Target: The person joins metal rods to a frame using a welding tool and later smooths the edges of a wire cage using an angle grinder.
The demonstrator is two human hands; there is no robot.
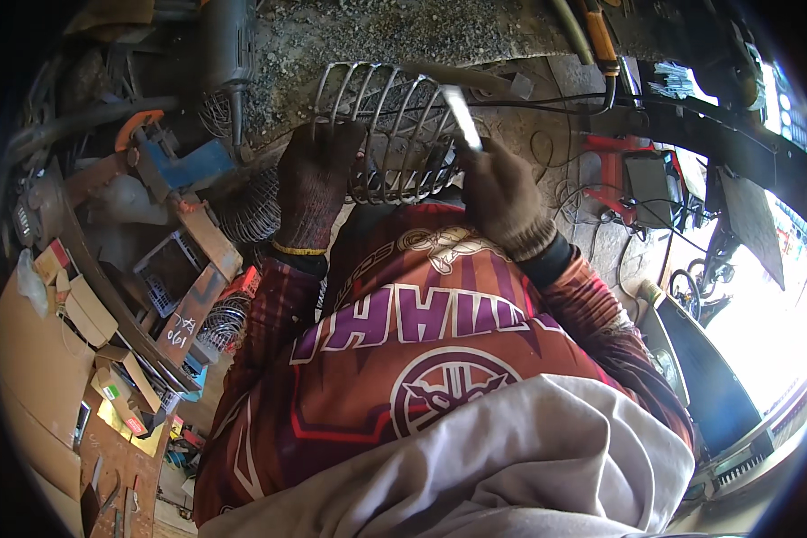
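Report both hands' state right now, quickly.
Left hand: gloved, closed on the side of a metal bar rack.
Right hand: gloved, closed around a bright, narrow strip; its exact kind cannot be told.

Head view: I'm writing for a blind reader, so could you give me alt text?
A person's gloved left hand grips a curved cage of metal rods, while the gloved right hand holds a shiny bar. Wire coils and cardboard lie to the left.

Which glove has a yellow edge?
The left glove. Yellow rims its wrist end; the right glove shows only brown there.
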